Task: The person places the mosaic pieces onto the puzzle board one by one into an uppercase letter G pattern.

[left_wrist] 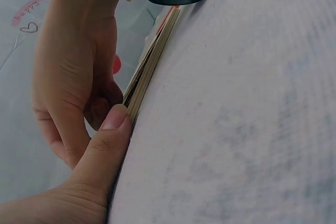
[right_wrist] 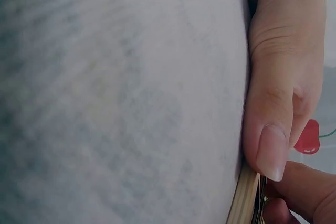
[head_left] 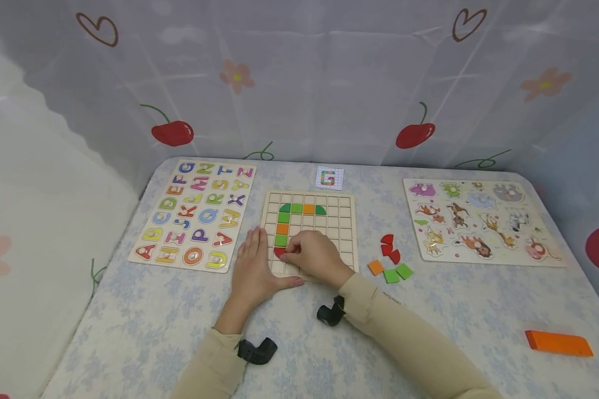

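Head view: letter puzzle (head_left: 194,213) lies left of the grid board (head_left: 345,233), near the left hand (head_left: 253,277); animal puzzle (head_left: 474,224) sits well off to the right. Picture card (head_left: 329,178) with a G just behind the board. Loose pieces (head_left: 391,276), three red, one orange, two green, beside the board's right edge. Orange block (head_left: 560,343) far right on the surface (head_left: 140,327). Right hand (head_left: 316,255) blocks the lower middle cells.

Left grip is flat, fingers straight along the board's left side, thumb stretched at the near edge, nothing held. Right grip is curled in, thumb and fingertips pinching the red piece (head_left: 279,252) at the bottom of the green and orange column (head_left: 282,228).

Both wrist views show the board's layered edge and the left thumb against it; red piece out of sight there. Only left wrist shows "happy" lettering (left_wrist: 26,11) on the backdrop.
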The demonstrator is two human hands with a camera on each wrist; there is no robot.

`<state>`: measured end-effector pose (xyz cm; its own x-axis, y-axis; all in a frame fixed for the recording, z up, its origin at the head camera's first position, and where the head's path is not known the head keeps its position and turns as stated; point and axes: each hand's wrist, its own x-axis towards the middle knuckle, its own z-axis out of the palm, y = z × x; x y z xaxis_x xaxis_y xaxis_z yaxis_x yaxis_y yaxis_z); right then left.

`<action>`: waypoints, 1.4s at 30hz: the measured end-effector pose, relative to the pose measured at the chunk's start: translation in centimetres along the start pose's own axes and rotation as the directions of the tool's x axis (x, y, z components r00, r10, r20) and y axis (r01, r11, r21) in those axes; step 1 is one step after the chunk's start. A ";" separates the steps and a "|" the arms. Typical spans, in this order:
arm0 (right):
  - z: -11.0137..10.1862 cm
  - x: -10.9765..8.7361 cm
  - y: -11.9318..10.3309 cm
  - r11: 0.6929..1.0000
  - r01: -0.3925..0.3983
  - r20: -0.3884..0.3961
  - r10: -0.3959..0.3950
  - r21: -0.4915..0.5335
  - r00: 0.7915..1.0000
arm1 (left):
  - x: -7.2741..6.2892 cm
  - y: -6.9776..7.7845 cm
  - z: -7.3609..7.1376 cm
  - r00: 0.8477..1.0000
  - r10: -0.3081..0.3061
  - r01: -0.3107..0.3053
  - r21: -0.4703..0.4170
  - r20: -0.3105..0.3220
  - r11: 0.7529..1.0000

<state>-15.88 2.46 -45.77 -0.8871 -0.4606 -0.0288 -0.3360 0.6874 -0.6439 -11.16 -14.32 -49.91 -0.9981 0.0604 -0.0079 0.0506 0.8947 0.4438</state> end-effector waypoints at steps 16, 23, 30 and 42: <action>-0.7 -0.2 0.3 0.999 0.048 0.070 -0.047 -0.014 0.996 | 0.0 0.2 0.2 1.000 0.008 -0.008 -0.021 -0.005 1.000; -3.0 -2.0 1.6 0.999 -0.013 0.066 0.015 -0.030 0.998 | 0.0 0.1 0.2 1.000 -0.010 0.010 -0.016 0.004 1.000; -6.8 -5.9 4.5 0.992 -0.118 0.085 0.120 -0.036 0.989 | 0.0 0.1 0.1 1.000 -0.015 0.015 -0.019 0.008 1.000; -10.6 -12.9 9.8 0.967 -0.203 0.069 0.215 -0.152 0.974 | -0.1 0.0 -0.1 1.000 -0.013 0.013 -0.024 0.019 1.000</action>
<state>-11.09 21.08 -43.61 -0.9146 -0.3398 -0.2193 -0.1934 0.8438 -0.5006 -11.01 -14.37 -49.79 -0.9979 0.0577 -0.0307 0.0369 0.8847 0.4647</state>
